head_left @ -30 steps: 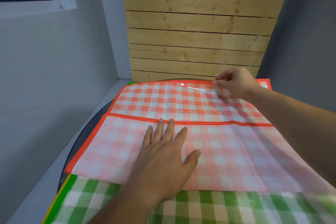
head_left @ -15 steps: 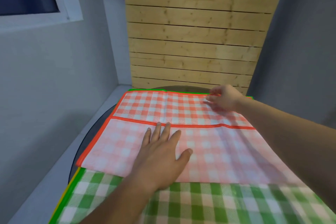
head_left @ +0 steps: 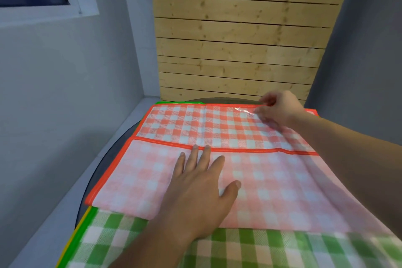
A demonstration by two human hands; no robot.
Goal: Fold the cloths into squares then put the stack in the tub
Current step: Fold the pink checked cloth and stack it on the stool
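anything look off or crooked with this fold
Nothing damaged. The red checked cloth is folded unevenly: its turned-over flap's hem stops well short of the far edge, which the right hand pinches.

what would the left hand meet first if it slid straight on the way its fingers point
The left hand lies flat on the red checked cloth, fingertips at the folded flap's orange hem, so it would likely cross that first, then the brighter checks beyond.

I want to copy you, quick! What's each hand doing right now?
Left hand: open, pressing flat on the red checked cloth.
Right hand: closed, pinching that cloth's far edge.
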